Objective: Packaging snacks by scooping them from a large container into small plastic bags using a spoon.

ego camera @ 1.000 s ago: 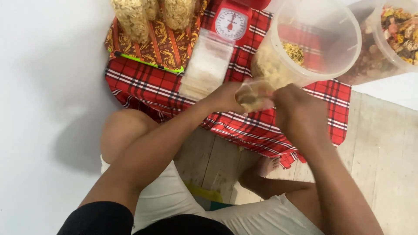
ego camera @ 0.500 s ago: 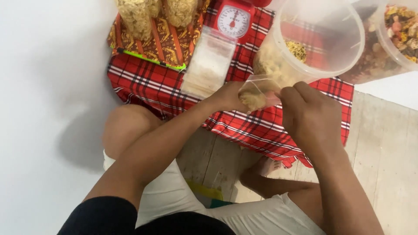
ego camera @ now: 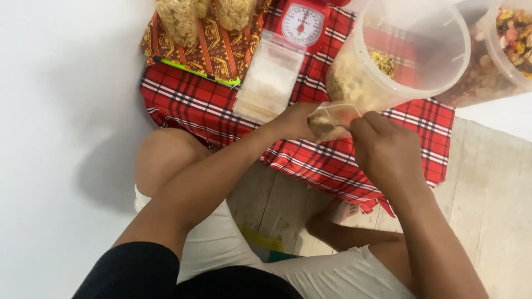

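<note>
My left hand (ego camera: 293, 120) and my right hand (ego camera: 382, 149) both hold a small clear plastic bag (ego camera: 331, 119) with some pale yellow snack in its bottom. The bag hangs just in front of a large clear plastic tub (ego camera: 407, 52) that holds more of the yellow snack. The left hand grips the bag's left side, and the right hand pinches its upper right edge. A stack of empty clear bags (ego camera: 270, 77) lies to the left of my left hand.
A red plaid cloth (ego camera: 194, 108) covers the floor under everything. A red kitchen scale (ego camera: 303, 23) stands at the back. Filled snack bags (ego camera: 178, 19) lie on a patterned orange cloth (ego camera: 216, 52). A second tub (ego camera: 501, 50) of mixed coloured snacks is far right.
Both hands stayed on the small bag. The right hand shifted along the bag's top edge, and the bag turned slightly between the fingers. The view drifted a little.
</note>
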